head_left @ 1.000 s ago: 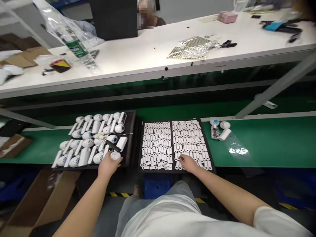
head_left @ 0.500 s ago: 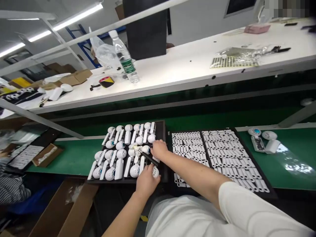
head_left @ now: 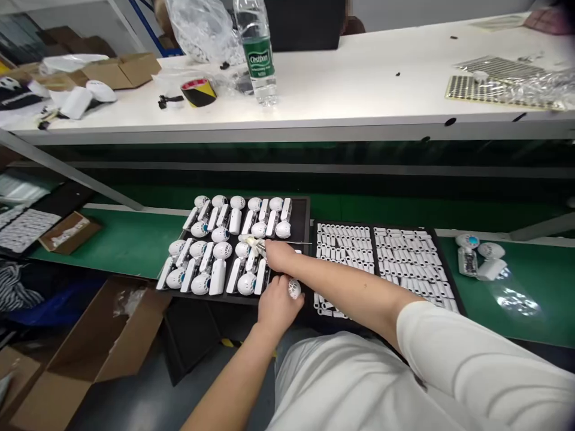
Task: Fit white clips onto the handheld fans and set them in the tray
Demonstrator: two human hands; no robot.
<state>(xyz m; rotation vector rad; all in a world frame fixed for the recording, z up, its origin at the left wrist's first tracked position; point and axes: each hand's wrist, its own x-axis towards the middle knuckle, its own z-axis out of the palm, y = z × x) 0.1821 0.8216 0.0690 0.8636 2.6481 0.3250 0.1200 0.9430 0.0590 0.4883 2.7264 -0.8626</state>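
A black tray (head_left: 302, 211) on the green belt holds several small white fans with round grilled heads (head_left: 237, 236). My left hand (head_left: 276, 305) sits at the tray's near right corner, fingers closed on one white fan head (head_left: 294, 289). My right hand (head_left: 278, 255) reaches across over the same tray, fingers pinched on a thin tool (head_left: 256, 242) that I cannot make out clearly. To the right, a second black tray (head_left: 451, 281) carries rows of several small white oblong parts (head_left: 395, 257).
Loose fan parts (head_left: 476, 257) lie on the green belt (head_left: 117, 239) at right. Open cardboard boxes (head_left: 81, 353) stand on the floor at left. The white shelf (head_left: 359, 90) behind holds a water bottle (head_left: 257, 51), striped tape roll (head_left: 198, 91), plastic bags and perforated sheets (head_left: 494, 81).
My right hand left the tray of small white parts and crossed over to the fan tray. The left hand stayed on the fan head. The view swung left and down.
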